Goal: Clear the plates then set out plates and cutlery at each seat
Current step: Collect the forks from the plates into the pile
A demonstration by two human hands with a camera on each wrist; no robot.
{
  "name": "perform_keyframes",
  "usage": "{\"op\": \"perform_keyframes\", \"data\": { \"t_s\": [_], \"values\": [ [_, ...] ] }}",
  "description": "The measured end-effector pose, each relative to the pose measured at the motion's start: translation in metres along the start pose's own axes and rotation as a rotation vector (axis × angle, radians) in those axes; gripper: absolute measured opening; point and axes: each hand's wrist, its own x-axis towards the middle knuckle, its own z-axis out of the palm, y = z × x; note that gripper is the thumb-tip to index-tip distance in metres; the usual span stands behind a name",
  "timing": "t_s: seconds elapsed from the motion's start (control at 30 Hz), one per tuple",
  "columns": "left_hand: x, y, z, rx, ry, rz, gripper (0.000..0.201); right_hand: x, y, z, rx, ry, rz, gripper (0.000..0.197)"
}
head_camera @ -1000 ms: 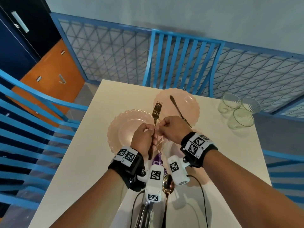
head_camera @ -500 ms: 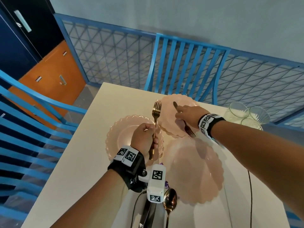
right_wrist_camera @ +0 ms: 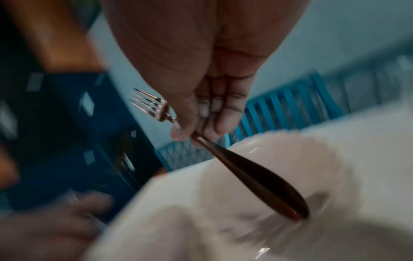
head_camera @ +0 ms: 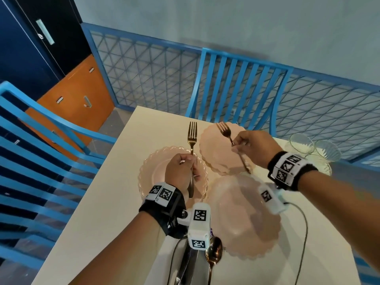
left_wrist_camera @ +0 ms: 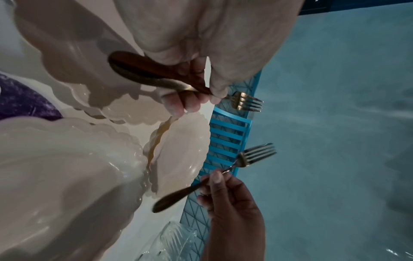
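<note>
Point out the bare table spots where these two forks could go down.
Bare table runs left of the left plate, and along the far edge beside the far plate. Between the three plates, near plate included, it is crowded.

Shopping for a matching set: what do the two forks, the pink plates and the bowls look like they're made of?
Forks: metal, polished copper-gold finish, going by bright glints on the tines.
Plates: translucent pink with scalloped rims and glossy highlights; glass or plastic, unclear which.
Bowls: clear, with ribbed walls; probably glass.
</note>
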Motion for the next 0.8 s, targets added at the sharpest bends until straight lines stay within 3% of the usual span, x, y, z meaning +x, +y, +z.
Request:
{"op": "perform_keyframes", "data": {
  "t_s": [0.1, 0.23, 0.3, 0.43, 0.63, 0.7, 0.8],
  "values": [
    [-0.010, 0.007, 0.009, -0.034, -0.037, -0.040, 0.009, -0.036, -0.034, 0.010, 0.526, -0.043, 0.114, 0.009],
    [-0.017, 0.008, 0.020, 0.154, -0.041, 0.014, 0.011, -0.053, -0.065, 0.019, 0.780, -0.111, 0.209, 0.011],
    [-0.022, 0.008, 0.024, 0.216, -0.039, 0.003, 0.010, -0.055, -0.072, 0.019, 0.801, -0.132, 0.229, 0.011],
    [-0.031, 0.005, 0.031, 0.134, -0.111, -0.028, 0.006, -0.058, -0.074, 0.015, 0.731, -0.143, 0.237, 0.012],
    [-0.048, 0.006, 0.035, 0.119, -0.090, -0.021, 0.017, -0.068, -0.077, 0.015, 0.644, -0.101, 0.226, 0.009],
    [-0.060, 0.004, 0.037, 0.112, -0.085, 0.007, 0.008, -0.074, -0.077, 0.012, 0.618, -0.079, 0.218, 0.010],
    [-0.073, -0.009, 0.035, 0.251, -0.021, 0.125, 0.022, -0.094, -0.071, 0.007, 0.659, -0.034, 0.219, 0.014]
  ]
}}
